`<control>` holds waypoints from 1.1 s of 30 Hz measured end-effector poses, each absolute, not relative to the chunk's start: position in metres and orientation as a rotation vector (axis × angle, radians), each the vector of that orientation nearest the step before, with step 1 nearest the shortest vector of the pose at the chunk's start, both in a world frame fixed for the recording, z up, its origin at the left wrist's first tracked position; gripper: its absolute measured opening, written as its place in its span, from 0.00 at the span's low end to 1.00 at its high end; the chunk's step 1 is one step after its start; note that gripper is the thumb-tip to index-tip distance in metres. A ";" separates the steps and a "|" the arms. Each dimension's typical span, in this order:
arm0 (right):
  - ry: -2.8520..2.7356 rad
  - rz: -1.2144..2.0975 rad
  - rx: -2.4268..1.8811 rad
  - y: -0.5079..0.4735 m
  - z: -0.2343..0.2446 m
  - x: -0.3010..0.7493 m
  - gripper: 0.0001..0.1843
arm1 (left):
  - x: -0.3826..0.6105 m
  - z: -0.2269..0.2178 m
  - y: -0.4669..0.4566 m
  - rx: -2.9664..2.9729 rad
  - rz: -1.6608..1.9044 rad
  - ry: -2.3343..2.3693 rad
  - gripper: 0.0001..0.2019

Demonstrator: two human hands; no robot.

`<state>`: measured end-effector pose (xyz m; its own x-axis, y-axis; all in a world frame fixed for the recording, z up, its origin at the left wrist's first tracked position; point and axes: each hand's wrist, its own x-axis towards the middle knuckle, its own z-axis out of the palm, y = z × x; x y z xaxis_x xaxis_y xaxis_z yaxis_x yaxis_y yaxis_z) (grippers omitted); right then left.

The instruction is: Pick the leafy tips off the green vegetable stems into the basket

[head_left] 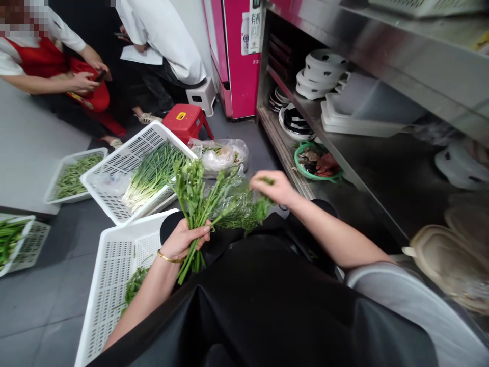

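My left hand point(191, 238) is wrapped round a bunch of leafy green stems point(196, 199), held upright above my lap with the cut ends poking out below my fist. Off to the right, my right hand point(273, 187) is closed on some green leaves point(263, 208) that hang beneath the fingers; it is slightly blurred. Between and beyond the hands lies a clear plastic bag with thin green stems point(240, 216). Under my left forearm, a white perforated basket point(114, 255) holds a few loose green leaves point(135, 285).
Ahead, a white basket point(110, 163) holds spring onions point(156, 168); a crate of green beans point(78, 176) is further left. A red stool point(183, 122) stands beyond. Metal shelves point(367, 163) with dishes line the right. Two people are at the upper left, one in a red apron point(38, 63).
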<state>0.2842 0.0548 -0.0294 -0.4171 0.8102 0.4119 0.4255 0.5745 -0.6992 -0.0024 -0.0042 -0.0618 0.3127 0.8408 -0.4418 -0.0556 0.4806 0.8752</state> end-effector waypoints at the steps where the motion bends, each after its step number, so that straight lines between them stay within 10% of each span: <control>1: -1.890 0.659 -1.025 0.054 -0.026 0.289 0.16 | -0.003 -0.063 -0.004 0.884 0.725 1.120 0.12; 12: -3.027 0.327 -0.720 0.029 -0.030 0.225 0.11 | 0.031 -0.058 0.007 1.063 0.570 1.032 0.11; 19: -1.670 1.050 -0.851 0.035 -0.038 0.286 0.18 | 0.022 -0.062 0.001 0.908 0.691 0.985 0.12; 33: -2.849 -0.225 -1.125 0.046 -0.015 0.295 0.11 | 0.038 -0.050 0.016 0.836 0.546 0.963 0.14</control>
